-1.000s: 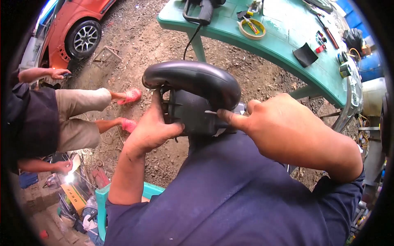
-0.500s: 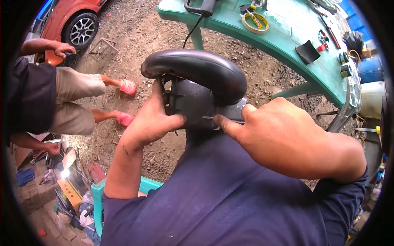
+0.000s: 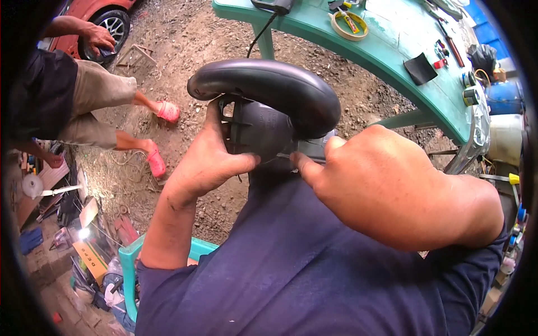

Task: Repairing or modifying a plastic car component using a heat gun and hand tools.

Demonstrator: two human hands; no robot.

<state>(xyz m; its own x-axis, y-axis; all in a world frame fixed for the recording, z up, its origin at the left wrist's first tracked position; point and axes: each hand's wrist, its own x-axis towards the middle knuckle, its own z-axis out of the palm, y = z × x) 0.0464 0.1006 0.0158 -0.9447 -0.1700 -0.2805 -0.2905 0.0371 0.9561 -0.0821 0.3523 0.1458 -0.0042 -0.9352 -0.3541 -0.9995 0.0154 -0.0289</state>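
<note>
A black plastic part [image 3: 260, 131] with a thick, curved glossy black rim [image 3: 269, 78] is held up in front of my chest. My left hand [image 3: 207, 151] grips its left side, thumb on the near edge and fingers partly hidden behind it. My right hand [image 3: 370, 179] is closed at the part's lower right, index finger pointing along a thin metal tool [image 3: 284, 157] whose tip touches the near edge. The tool's handle is hidden in my fist, so its kind cannot be told.
A green plastic table [image 3: 386, 61] stands ahead right, bearing a tape roll [image 3: 348, 26], a black sheet [image 3: 420, 69] and small tools. A person in pink clogs [image 3: 168, 111] is at the left, near a red car [image 3: 73, 25]. Tools and boxes [image 3: 89, 260] clutter the lower left.
The black part has tilted slightly, and my right hand has shifted a little left and down with the tool. The person at the left has moved their feet and raised hand.
</note>
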